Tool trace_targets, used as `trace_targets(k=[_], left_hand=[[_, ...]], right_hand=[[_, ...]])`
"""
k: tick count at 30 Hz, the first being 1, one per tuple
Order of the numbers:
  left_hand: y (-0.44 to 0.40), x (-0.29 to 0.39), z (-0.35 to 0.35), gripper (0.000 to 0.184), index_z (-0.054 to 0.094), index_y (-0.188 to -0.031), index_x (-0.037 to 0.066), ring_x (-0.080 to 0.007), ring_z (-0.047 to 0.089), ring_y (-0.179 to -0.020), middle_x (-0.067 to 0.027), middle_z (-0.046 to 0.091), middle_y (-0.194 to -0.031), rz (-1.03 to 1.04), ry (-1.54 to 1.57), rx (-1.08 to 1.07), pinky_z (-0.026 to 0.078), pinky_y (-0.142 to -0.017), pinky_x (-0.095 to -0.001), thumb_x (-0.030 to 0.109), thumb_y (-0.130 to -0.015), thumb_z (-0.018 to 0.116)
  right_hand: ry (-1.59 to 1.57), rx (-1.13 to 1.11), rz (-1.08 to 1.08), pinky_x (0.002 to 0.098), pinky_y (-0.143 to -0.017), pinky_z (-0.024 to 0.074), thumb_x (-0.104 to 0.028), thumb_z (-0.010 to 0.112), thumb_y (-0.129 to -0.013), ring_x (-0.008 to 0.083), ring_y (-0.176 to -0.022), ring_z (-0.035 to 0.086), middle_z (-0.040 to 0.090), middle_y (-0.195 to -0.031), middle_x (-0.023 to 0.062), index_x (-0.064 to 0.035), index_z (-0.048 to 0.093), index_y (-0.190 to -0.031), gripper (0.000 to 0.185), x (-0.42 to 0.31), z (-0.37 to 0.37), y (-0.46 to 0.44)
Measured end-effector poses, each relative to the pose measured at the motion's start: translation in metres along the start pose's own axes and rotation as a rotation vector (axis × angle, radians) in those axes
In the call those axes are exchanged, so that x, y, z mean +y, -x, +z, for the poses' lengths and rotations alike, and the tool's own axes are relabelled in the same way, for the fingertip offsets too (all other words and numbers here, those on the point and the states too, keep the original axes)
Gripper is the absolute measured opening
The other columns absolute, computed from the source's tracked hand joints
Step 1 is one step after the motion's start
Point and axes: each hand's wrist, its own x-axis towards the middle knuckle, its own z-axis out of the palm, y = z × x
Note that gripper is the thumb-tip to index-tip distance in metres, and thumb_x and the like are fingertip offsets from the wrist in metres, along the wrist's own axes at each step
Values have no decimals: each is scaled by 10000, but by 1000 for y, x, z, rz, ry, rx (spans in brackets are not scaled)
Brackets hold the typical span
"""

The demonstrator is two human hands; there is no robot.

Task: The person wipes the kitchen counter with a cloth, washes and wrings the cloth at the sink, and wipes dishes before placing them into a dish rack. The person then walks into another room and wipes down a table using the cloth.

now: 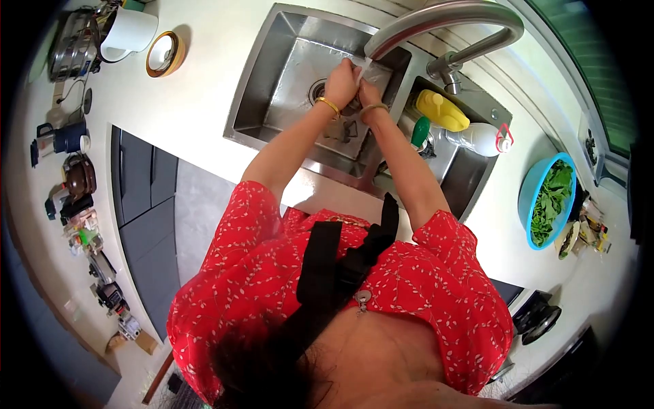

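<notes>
A: What sits at the far left?

B: Up in the upper left of the frame, a white mug [133,33] on the counter, and just right of it a yellow-brown bowl [180,56] with a smaller white dish inside.

A: And moving right?

B: The large stainless-steel sink basin [283,82], upper centre. Over it is the left hand [340,83], a gold bangle [328,106] on its wrist, fingers curled. Close against it on the right is the right hand [369,95].

A: Are they gripping anything?

B: The hands are together, but I can't tell whether either is clamped on something; the fingers hide it. A thin stream of water [365,70] falls by the fingers from the curved faucet [443,13], at the top, right of centre.

A: Past the faucet?

B: A yellow bottle [443,111] in the narrower sink compartment, then a clear plastic bottle [477,139] lying tilted. At the right of the frame, a blue plastic basin [524,204] holds leafy greens [553,201].
</notes>
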Motion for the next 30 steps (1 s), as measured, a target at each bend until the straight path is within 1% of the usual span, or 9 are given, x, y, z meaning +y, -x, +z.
trace_targets(k=[1, 4, 9, 12, 16, 18, 19, 23, 30], left_hand=[[0, 1, -2, 355, 455, -888, -45, -417, 509, -744, -247, 541, -789, 13, -26, 8, 415, -637, -441, 293, -795, 514], [2, 8, -13, 397, 491, -839, -39, -388, 537, -720, -224, 556, -754, 46, -112, 40, 428, -631, -423, 338, -749, 574], [6, -1, 13, 308, 557, -759, 10, -351, 542, -735, -201, 551, -788, 135, -66, -16, 439, -647, -393, 302, -669, 598], [25, 28, -4, 277, 536, -622, -16, -352, 533, -728, -207, 528, -722, -114, 226, -58, 433, -646, -384, 256, -618, 587], [37, 25, -17, 318, 519, -855, -3, -310, 528, -719, -189, 551, -756, -122, 347, -60, 423, -652, -369, 218, -642, 604], [34, -5, 1, 280, 464, -876, -10, -290, 506, -714, -174, 515, -762, 33, 213, 201, 416, -658, -346, 164, -683, 569], [37, -14, 5, 273, 466, -875, -2, -293, 507, -724, -175, 514, -782, 113, 172, 240, 416, -661, -344, 161, -688, 580], [48, -23, -1, 275, 466, -886, 29, -291, 512, -719, -160, 520, -773, 149, 100, 331, 418, -663, -340, 152, -693, 617], [48, 33, -28, 252, 461, -882, 39, -279, 509, -643, -116, 537, -707, -14, 376, 98, 418, -615, -328, 114, -699, 616]], right_hand=[[32, -65, 203, 344, -599, 409, -578, 467, -747, 206, -757, 521, 549, -918, 90, -40, 543, -998, 598, -42, 7, 49], [-22, -350, 291, 449, -754, 403, -593, 392, -759, 210, -1007, 456, 470, -1130, 19, -167, 443, -1152, 581, -39, -7, 47], [-284, -525, 301, 534, -827, 333, -723, 287, -696, 264, -1106, 393, 399, -1238, 31, -182, 355, -1238, 769, 19, -37, -1], [-367, -449, 333, 449, -767, 415, -695, 378, -694, 243, -1043, 446, 445, -1176, 45, -144, 420, -1185, 739, -26, -19, 40], [-528, -426, 241, 357, -801, 420, -563, 348, -799, 232, -939, 512, 519, -1048, 70, -91, 472, -1071, 558, -13, -20, 22], [-443, -187, 240, 357, -762, 436, -546, 398, -790, 232, -808, 555, 570, -917, 83, -82, 542, -953, 512, -36, 1, 47], [-562, -258, 210, 364, -782, 422, -392, 366, -857, 212, -908, 519, 525, -1054, 61, -89, 482, -1047, 376, -41, 5, 49], [-541, -329, 98, 367, -821, 392, -323, 314, -876, 210, -942, 492, 545, -976, 57, -86, 503, -1010, 331, -36, 12, 38], [-573, -257, 201, 339, -780, 401, -549, 444, -765, 222, -875, 513, 553, -951, 72, -75, 524, -990, 531, -8, 1, 16]])
